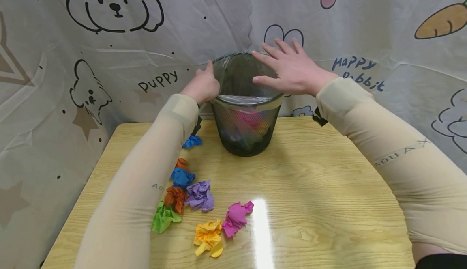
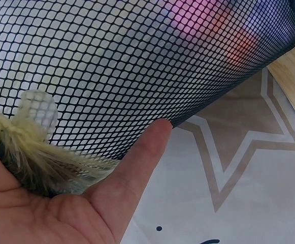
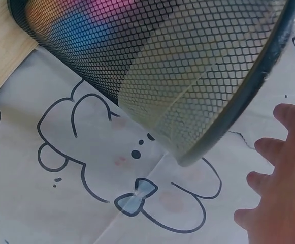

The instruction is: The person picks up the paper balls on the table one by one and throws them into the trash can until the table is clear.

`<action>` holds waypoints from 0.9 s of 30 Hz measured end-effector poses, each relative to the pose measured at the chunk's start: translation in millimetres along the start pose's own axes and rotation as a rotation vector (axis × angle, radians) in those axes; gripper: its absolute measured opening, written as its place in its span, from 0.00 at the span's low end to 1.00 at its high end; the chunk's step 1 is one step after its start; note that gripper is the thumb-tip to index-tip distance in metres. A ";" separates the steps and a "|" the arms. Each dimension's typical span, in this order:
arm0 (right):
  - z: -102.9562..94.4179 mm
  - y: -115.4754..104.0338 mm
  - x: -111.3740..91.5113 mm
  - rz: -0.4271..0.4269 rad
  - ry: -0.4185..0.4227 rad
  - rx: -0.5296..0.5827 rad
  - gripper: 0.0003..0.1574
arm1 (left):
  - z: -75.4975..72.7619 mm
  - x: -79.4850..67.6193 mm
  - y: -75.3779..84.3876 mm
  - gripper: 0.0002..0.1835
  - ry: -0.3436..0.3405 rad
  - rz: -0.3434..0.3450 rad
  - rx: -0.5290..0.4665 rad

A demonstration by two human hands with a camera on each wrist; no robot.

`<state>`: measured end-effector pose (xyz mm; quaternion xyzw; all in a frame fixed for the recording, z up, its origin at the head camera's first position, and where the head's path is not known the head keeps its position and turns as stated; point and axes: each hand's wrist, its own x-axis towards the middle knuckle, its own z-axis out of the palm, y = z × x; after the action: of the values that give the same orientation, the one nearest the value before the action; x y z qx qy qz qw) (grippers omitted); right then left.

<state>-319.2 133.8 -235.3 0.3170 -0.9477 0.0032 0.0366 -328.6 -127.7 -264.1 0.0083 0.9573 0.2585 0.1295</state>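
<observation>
A black mesh waste bin (image 1: 248, 129) with a clear plastic liner (image 1: 251, 99) over its rim stands at the back of the table, with colored paper inside. My left hand (image 1: 204, 85) grips the rim's left side, one finger pointing up along it. In the left wrist view a straight finger (image 2: 139, 165) lies against the mesh, and a gathered tuft of liner (image 2: 35, 147) shows beside the palm; the other fingers are hidden. Fingers spread, my right hand (image 1: 288, 68) hovers at the rim's right side. In the right wrist view its fingertips show beside the rim (image 3: 223, 127).
Left of center on the wooden table (image 1: 321, 179) lie crumpled papers: purple (image 1: 200, 196), magenta (image 1: 237, 219), yellow (image 1: 209, 238), green (image 1: 164, 217), orange (image 1: 176, 199) and blue (image 1: 182, 177). Another blue paper (image 1: 192, 141) is near the bin. A printed curtain (image 1: 219, 13) hangs behind.
</observation>
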 end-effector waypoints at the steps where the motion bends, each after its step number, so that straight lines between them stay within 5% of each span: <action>1: 0.0 -0.1 -2.9 -0.009 0.010 -0.006 0.52 | 0.1 0.1 -0.2 0.41 0.001 0.001 -0.001; 12: 3.7 -9.5 -48.3 -0.174 0.149 -0.088 0.50 | -0.1 -0.6 -0.4 0.42 -0.004 0.002 -0.009; 27: 24.8 -33.6 -90.2 -0.362 0.196 -0.122 0.52 | -0.2 -0.8 -0.1 0.42 0.001 0.003 -0.006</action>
<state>-228.9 160.4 -267.0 0.4774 -0.8656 -0.0300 0.1478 -327.9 -127.9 -263.8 0.0092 0.9566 0.2614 0.1285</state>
